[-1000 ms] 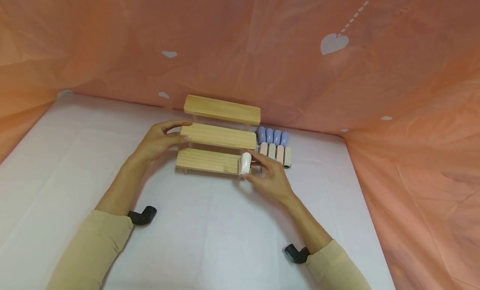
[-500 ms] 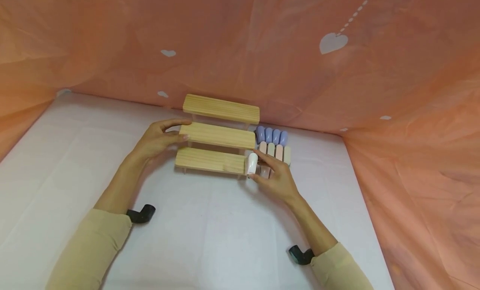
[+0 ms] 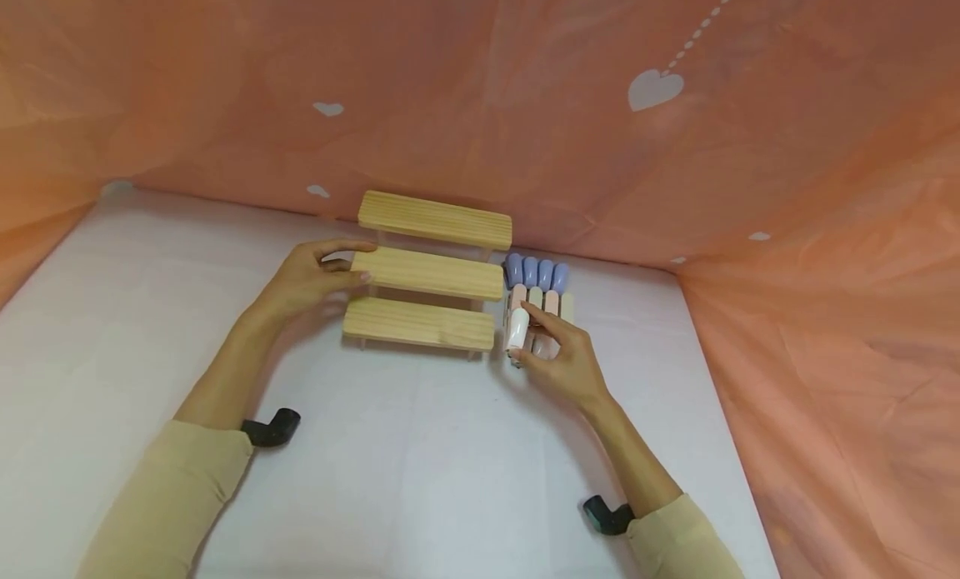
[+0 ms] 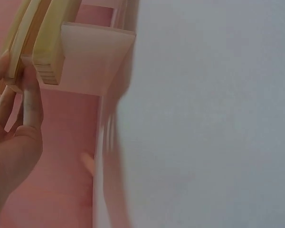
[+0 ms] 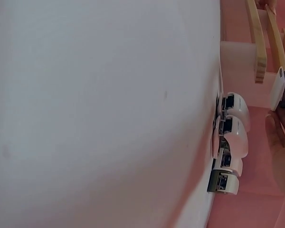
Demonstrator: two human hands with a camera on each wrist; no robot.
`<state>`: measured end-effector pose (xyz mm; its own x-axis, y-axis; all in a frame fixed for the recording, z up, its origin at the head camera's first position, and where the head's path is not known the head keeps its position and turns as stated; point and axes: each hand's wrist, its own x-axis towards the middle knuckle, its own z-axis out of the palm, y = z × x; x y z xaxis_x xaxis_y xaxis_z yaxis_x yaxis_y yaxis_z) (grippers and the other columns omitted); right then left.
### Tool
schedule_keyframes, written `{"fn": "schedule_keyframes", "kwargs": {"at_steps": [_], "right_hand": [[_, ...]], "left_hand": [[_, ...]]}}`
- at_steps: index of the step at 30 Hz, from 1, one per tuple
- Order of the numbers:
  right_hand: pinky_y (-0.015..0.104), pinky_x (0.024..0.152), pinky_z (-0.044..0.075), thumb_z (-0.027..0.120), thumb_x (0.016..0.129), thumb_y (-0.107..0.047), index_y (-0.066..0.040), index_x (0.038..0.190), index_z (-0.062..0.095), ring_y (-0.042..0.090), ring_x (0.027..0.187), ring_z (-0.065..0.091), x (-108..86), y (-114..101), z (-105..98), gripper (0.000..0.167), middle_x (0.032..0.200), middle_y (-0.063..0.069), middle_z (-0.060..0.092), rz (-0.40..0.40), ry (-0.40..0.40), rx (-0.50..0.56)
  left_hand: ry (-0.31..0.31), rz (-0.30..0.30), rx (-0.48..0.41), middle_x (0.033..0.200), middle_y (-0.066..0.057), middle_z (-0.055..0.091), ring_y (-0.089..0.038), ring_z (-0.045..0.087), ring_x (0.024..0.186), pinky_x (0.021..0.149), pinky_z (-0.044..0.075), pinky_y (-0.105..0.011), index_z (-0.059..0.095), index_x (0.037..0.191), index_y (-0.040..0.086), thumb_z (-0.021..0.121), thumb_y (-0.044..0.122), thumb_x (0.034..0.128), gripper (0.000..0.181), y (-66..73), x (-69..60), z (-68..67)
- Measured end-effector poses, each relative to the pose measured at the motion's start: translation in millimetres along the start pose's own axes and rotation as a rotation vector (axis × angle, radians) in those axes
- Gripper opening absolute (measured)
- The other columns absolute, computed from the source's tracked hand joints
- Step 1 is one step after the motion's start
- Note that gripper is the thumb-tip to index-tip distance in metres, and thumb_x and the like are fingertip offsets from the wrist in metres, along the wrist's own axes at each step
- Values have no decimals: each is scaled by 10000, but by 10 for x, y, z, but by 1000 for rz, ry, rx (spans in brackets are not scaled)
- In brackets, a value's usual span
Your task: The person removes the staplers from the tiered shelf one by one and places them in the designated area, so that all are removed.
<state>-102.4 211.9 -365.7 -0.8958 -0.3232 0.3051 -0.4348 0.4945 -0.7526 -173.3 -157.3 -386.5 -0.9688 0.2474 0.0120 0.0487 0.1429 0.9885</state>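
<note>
A wooden display stand (image 3: 427,272) with three stepped boards on clear supports stands by the back cloth. My left hand (image 3: 307,275) pinches the left end of its middle board; the left wrist view shows thumb and fingers around that board's end (image 4: 19,57). Just right of the bottom board (image 3: 420,325), my right hand (image 3: 566,358) holds a white stapler (image 3: 517,329), small and rounded, between thumb and fingers. It is raised in front of the rows of small staplers. In the right wrist view the white stapler (image 5: 278,90) sits at my fingertips.
Several purple staplers (image 3: 538,272) form the back row right of the stand. Pink, green and cream ones (image 3: 552,302) stand before them, and paler ones (image 5: 235,137) are partly hidden by my right hand. Orange cloth (image 3: 450,104) hangs behind the white tabletop (image 3: 420,462).
My right hand has moved the white stapler rightward, from over the bottom board's right end to beyond it, in front of the stapler rows. My left hand keeps its hold on the stand.
</note>
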Motion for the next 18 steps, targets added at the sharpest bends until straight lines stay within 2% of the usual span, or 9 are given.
{"fn": "schedule_keyframes", "kwargs": {"at_steps": [2, 7, 12, 18], "right_hand": [[562, 944, 484, 807, 757, 83, 99, 1334, 561, 400, 1026, 669, -9, 86, 6, 628, 1187, 255, 663, -13, 11, 4], [566, 934, 486, 821, 753, 72, 52, 1354, 569, 398, 1021, 670, -36, 381, 24, 652, 1206, 229, 664, -30, 37, 18], [478, 975, 486, 842, 756, 11, -14, 1365, 587, 296, 1042, 679, -69, 466, -14, 661, 1227, 164, 672, -24, 50, -8], [454, 962, 498, 841, 759, -7, -20, 1373, 582, 284, 1019, 688, -125, 508, -58, 666, 1195, 160, 686, -34, 56, -36]], "left_hand": [[4, 13, -13, 1080, -47, 696, -131, 694, 915, 823, 567, -336, 593, 1352, 31, 765, 112, 886, 504, -3, -1, 3], [16, 26, -31, 1188, -78, 632, -108, 671, 920, 814, 565, -306, 604, 1334, 25, 760, 87, 884, 480, -21, -4, 21], [17, 61, -17, 1256, -103, 587, -103, 656, 905, 790, 552, -245, 604, 1340, 40, 778, 118, 873, 504, -55, -4, 33], [28, 72, -21, 1323, -119, 541, -91, 637, 908, 789, 538, -214, 605, 1335, 36, 788, 100, 859, 513, -67, 2, 50]]}}
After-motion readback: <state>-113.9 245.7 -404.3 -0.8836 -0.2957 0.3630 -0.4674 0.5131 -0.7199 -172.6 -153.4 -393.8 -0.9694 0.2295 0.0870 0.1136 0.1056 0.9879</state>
